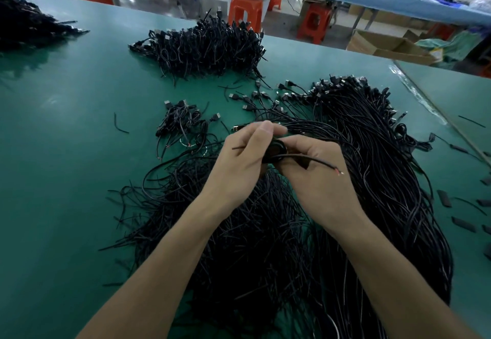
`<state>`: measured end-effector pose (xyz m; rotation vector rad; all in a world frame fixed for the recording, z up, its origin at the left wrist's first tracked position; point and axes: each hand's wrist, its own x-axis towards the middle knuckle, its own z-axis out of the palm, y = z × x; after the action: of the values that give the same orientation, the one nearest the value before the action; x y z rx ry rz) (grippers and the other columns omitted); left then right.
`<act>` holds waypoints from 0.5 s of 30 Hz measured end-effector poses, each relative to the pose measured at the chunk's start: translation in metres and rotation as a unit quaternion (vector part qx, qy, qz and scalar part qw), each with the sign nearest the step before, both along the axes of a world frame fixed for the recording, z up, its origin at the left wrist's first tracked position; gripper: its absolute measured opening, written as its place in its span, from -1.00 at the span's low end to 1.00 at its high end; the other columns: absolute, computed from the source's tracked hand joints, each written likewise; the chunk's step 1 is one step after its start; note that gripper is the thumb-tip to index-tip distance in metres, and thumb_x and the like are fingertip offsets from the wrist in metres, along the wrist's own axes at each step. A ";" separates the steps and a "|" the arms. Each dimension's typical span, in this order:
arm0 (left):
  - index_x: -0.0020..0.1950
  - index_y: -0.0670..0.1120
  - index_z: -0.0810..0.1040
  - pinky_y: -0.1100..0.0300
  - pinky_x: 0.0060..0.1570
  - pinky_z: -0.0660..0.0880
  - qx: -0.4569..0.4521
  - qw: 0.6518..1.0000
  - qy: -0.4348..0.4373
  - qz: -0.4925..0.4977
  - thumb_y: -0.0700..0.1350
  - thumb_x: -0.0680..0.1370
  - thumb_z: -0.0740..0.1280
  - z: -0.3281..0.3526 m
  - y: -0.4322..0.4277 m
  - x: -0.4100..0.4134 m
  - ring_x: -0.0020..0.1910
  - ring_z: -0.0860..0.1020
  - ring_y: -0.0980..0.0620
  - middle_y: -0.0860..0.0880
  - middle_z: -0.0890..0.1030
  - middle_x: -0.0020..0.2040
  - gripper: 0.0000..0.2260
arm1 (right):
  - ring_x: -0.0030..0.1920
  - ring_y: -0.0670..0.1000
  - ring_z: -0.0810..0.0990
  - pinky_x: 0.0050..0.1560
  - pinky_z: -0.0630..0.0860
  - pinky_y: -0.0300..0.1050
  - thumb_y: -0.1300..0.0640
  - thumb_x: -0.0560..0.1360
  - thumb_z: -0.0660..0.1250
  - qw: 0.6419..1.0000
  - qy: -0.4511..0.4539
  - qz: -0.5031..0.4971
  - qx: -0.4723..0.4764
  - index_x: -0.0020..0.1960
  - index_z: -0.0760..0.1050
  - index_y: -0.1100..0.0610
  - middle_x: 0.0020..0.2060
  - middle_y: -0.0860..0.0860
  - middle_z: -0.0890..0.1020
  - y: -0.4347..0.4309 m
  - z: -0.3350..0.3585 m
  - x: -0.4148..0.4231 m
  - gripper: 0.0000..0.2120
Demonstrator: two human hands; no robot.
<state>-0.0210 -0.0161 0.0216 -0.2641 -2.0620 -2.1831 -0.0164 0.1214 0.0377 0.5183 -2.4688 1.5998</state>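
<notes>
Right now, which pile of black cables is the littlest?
The small pile just beyond the left hand; the far heap and the loose cables under the arms are much bigger.

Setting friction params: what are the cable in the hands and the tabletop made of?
Cable: black, matte, flexible jacket, probably soft plastic or rubber; it coils tightly, and its stripped tip shows red insulation. Tabletop: green, smooth, semi-gloss sheet, perhaps a vinyl or rubber mat; faint reflections show on it.

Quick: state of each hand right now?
Left hand: closed, pinching the coiled black cable.
Right hand: closed, gripping the same cable.
</notes>
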 end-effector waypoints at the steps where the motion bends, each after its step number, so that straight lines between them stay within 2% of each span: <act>1: -0.04 0.09 0.70 0.18 0.00 0.57 -0.005 1.000 -0.003 0.009 0.02 0.70 0.11 0.000 0.000 0.000 -0.04 0.65 0.05 -0.04 0.70 -0.07 -0.64 | -0.05 -0.04 0.69 0.02 0.63 0.04 0.30 0.48 0.36 1.000 0.008 0.003 -0.022 0.02 0.68 -0.04 -0.08 -0.10 0.73 -0.002 0.001 0.001 -0.71; 2: -0.11 0.13 0.71 0.23 -0.04 0.57 -0.008 1.000 -0.010 0.016 0.03 0.72 0.09 0.002 -0.001 0.001 -0.07 0.65 0.12 0.02 0.71 -0.09 -0.59 | -0.02 -0.07 0.69 0.05 0.62 -0.02 0.31 0.46 0.38 0.999 0.012 0.000 -0.047 0.00 0.66 -0.05 -0.06 -0.13 0.73 -0.004 0.001 0.001 -0.72; 4: -0.13 0.09 0.71 0.23 -0.16 0.58 0.012 1.000 -0.011 0.026 0.03 0.73 0.06 0.004 -0.001 0.002 -0.19 0.66 0.12 0.05 0.71 -0.20 -0.54 | -0.09 -0.05 0.70 -0.02 0.63 -0.05 0.22 0.42 0.42 0.996 -0.006 -0.027 -0.085 -0.08 0.63 -0.07 -0.13 -0.12 0.73 -0.005 0.000 0.001 -0.81; 5: -0.09 0.02 0.71 0.31 -0.29 0.53 0.022 0.999 -0.003 0.028 0.02 0.73 0.04 0.006 -0.001 0.003 -0.34 0.60 0.15 0.07 0.67 -0.32 -0.54 | -0.15 -0.01 0.69 -0.08 0.63 -0.01 0.15 0.41 0.44 0.995 -0.022 -0.039 -0.090 -0.12 0.63 -0.06 -0.19 -0.08 0.72 -0.005 -0.001 0.002 -0.89; 6: -0.06 -0.03 0.69 0.39 -0.41 0.40 0.024 0.999 0.003 0.031 0.02 0.73 0.02 0.007 -0.002 0.004 -0.48 0.48 0.20 0.11 0.58 -0.45 -0.53 | -0.21 0.05 0.66 -0.14 0.62 0.06 0.07 0.40 0.45 0.995 -0.038 -0.044 -0.084 -0.14 0.65 -0.04 -0.23 -0.02 0.71 -0.005 -0.002 0.003 -0.96; 8: -0.04 -0.08 0.68 0.44 -0.48 0.25 0.019 0.999 0.010 0.039 0.02 0.73 0.00 0.007 -0.002 0.004 -0.57 0.31 0.21 0.13 0.42 -0.57 -0.52 | -0.24 0.18 0.60 -0.19 0.55 0.17 0.00 0.43 0.44 0.996 -0.055 -0.041 -0.057 -0.14 0.67 0.00 -0.28 0.05 0.69 -0.006 -0.003 0.005 -0.92; 9: -0.05 -0.07 0.69 0.42 -0.44 0.29 0.022 0.999 0.010 0.043 0.03 0.73 0.01 0.007 -0.001 0.004 -0.57 0.34 0.17 0.09 0.45 -0.56 -0.52 | -0.25 0.19 0.59 -0.20 0.54 0.18 0.01 0.45 0.44 0.997 -0.057 -0.034 -0.045 -0.13 0.67 0.00 -0.28 0.06 0.68 -0.006 -0.003 0.006 -0.92; 10: -0.08 -0.06 0.70 0.36 -0.35 0.37 0.030 0.998 0.006 0.047 0.04 0.73 0.02 0.006 -0.001 0.003 -0.51 0.45 0.02 0.02 0.55 -0.49 -0.52 | -0.26 0.17 0.57 -0.24 0.53 0.14 0.03 0.46 0.43 0.997 -0.056 -0.029 -0.033 -0.13 0.67 -0.01 -0.30 0.03 0.68 -0.007 -0.002 0.007 -0.94; 11: -0.11 -0.04 0.71 0.26 -0.25 0.45 0.037 0.998 -0.004 0.053 0.05 0.73 0.03 0.005 -0.001 0.002 -0.36 0.57 -0.15 -0.07 0.65 -0.36 -0.51 | -0.32 0.08 0.55 -0.30 0.50 0.05 0.06 0.48 0.42 0.998 -0.050 -0.026 -0.018 -0.14 0.66 -0.01 -0.32 -0.01 0.67 -0.008 -0.001 0.008 -0.95; 12: -0.14 -0.03 0.71 0.19 -0.19 0.51 0.044 0.997 -0.018 0.059 0.05 0.73 0.05 0.004 -0.001 0.000 -0.21 0.64 -0.17 -0.10 0.71 -0.24 -0.51 | -0.36 -0.05 0.54 -0.33 0.46 -0.08 0.08 0.49 0.41 0.999 -0.046 -0.026 -0.003 -0.14 0.66 -0.01 -0.33 -0.06 0.66 -0.010 0.000 0.008 -0.94; 13: -0.17 -0.05 0.71 0.20 -0.18 0.55 0.049 0.996 -0.031 0.063 0.05 0.72 0.06 0.003 -0.001 -0.001 -0.17 0.67 -0.09 -0.07 0.72 -0.19 -0.50 | -0.37 -0.16 0.54 -0.32 0.44 -0.22 0.11 0.50 0.41 0.999 -0.042 -0.027 0.013 -0.14 0.66 -0.01 -0.33 -0.12 0.67 -0.011 0.000 0.009 -0.92; 15: -0.23 -0.20 0.65 0.29 -0.31 0.51 0.050 0.995 -0.052 0.071 0.08 0.71 0.08 0.001 -0.001 -0.003 -0.28 0.64 0.11 0.01 0.70 -0.26 -0.46 | -0.35 -0.20 0.57 -0.33 0.40 -0.40 0.17 0.53 0.39 0.997 -0.025 -0.044 0.059 -0.13 0.62 -0.01 -0.34 -0.19 0.65 -0.015 0.002 0.012 -0.89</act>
<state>-0.0245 -0.0174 0.0224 0.0057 -1.9476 -2.2476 -0.0042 0.1063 0.0395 0.3830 -2.5959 1.4588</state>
